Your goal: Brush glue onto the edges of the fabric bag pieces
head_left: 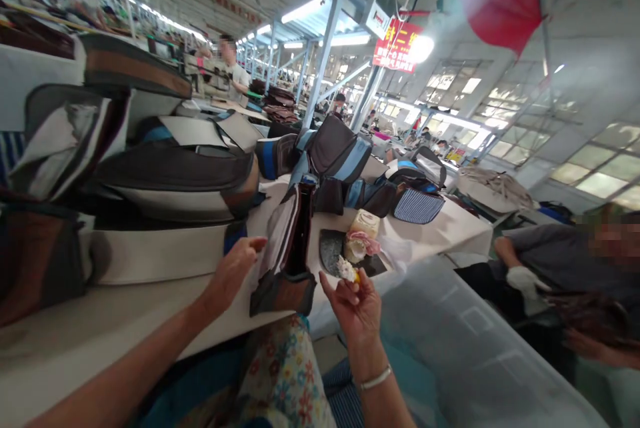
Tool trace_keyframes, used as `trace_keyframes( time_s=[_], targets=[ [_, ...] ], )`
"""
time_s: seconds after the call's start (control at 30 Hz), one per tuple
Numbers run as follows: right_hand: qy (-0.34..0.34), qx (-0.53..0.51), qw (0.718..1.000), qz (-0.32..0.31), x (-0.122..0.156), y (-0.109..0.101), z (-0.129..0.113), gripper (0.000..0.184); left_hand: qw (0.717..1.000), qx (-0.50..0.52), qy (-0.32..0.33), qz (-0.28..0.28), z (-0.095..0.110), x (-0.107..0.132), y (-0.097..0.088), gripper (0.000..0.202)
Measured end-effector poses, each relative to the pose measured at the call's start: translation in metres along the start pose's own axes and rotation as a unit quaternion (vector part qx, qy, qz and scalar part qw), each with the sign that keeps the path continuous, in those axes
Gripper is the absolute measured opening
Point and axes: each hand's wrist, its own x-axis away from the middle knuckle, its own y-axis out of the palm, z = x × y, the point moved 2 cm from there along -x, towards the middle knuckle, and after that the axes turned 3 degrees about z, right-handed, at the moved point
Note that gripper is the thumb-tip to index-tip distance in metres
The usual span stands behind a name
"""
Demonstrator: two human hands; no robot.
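Observation:
My left hand (pixel 233 271) rests with curled fingers on a brown, white and grey bag piece (pixel 285 248) that hangs over the white table's (pixel 120 321) front edge. My right hand (pixel 354 298) is palm up just off the edge, its fingers pinching a small white and yellow wad (pixel 347 271). Just beyond it lie a dark flat piece (pixel 331 247) and a cream tape roll (pixel 365 223) with pink and white scraps.
Stacks of finished brown, grey and blue bags (pixel 175 175) fill the table to the left and behind. A clear plastic sheet (pixel 465 341) spreads at right. A seated person in a white glove (pixel 525 279) works at far right. Other workers stand far back.

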Motion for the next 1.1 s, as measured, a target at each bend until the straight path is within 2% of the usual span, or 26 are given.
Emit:
trace_keyframes(
  time_s=[0.1,0.17,0.23,0.3,0.4,0.53,0.63,0.7,0.77,0.83,0.93,0.97,1.0,1.03,1.1],
  targets=[
    [0.003,0.025,1.0,-0.012,0.002,0.011,0.01,0.025,0.999,-0.004,0.038,0.018,0.013,0.049,0.009,0.05],
    [-0.003,0.041,0.999,-0.023,0.006,0.02,0.013,0.028,0.996,-0.022,0.061,0.057,0.022,0.062,0.02,0.062],
    [-0.008,0.05,0.998,-0.034,0.009,0.029,0.011,0.029,0.991,-0.031,0.073,0.105,0.028,0.062,0.028,0.059],
    [-0.017,0.068,0.997,-0.04,0.012,0.04,0.002,0.027,0.989,-0.015,0.076,0.127,0.033,0.053,0.031,0.039],
    [-0.048,0.116,0.992,-0.028,0.015,0.065,-0.019,0.019,0.992,0.024,0.078,0.097,0.042,0.036,0.026,0.02],
    [-0.168,0.202,0.965,-0.026,0.022,0.114,-0.042,0.021,0.995,0.04,0.073,0.062,0.06,0.022,0.006,0.024],
    [-0.259,0.296,0.915,-0.09,0.027,0.152,-0.036,0.021,0.996,0.068,0.055,0.023,0.074,0.021,-0.008,0.023],
    [-0.294,0.381,0.864,-0.147,0.027,0.17,-0.022,0.019,0.995,0.085,0.05,0.009,0.081,0.024,-0.015,0.022],
    [-0.308,0.481,0.796,-0.201,0.024,0.181,-0.009,0.019,0.994,0.098,0.048,0.0,0.086,0.027,-0.02,0.024],
    [-0.318,0.574,0.715,-0.24,0.02,0.188,-0.003,0.021,0.993,0.113,0.042,-0.007,0.088,0.029,-0.024,0.025],
    [-0.364,0.666,0.601,-0.25,0.017,0.194,-0.011,0.021,0.991,0.126,0.035,-0.011,0.088,0.03,-0.029,0.024],
    [-0.387,0.678,0.574,-0.247,0.018,0.197,-0.016,0.021,0.991,0.126,0.034,-0.012,0.088,0.03,-0.031,0.024],
    [-0.408,0.68,0.559,-0.244,0.02,0.198,-0.019,0.021,0.992,0.124,0.033,-0.014,0.087,0.029,-0.032,0.024],
    [-0.423,0.674,0.554,-0.243,0.023,0.2,-0.022,0.021,0.992,0.122,0.033,-0.019,0.086,0.028,-0.034,0.024],
    [-0.421,0.656,0.57,-0.261,0.028,0.201,-0.021,0.02,0.992,0.117,0.032,-0.026,0.086,0.026,-0.036,0.023]
  ],
)
